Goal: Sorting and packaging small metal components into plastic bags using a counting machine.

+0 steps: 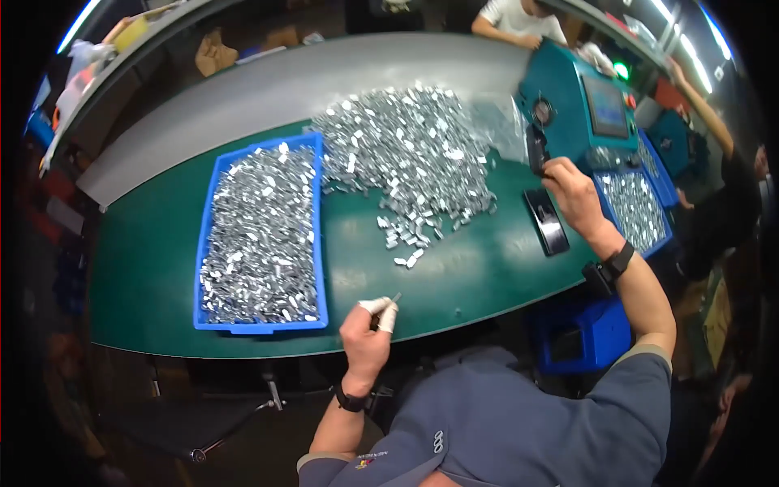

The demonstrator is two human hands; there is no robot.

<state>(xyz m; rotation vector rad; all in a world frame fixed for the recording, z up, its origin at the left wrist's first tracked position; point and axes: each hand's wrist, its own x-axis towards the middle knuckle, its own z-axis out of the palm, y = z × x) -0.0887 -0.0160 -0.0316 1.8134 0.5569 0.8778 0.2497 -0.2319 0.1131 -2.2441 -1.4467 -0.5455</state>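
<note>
Head: left grip pinching metal piece; right grip holding black object.

A small, slim silvery metal piece is pinched at a tilt above the near side of the green tabletop. Farther right, an elongated black object is touched at its near end.

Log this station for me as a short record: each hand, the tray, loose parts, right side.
Left hand: white-covered fingertips pinch a small metal piece
Right hand: fingers at a black object; grip unclear
Blue tray: filled with small metal parts, left on the green table
Loose pile: similar parts, right of the tray
Right side: dark phone-like slab on the table; teal machine beyond
</note>
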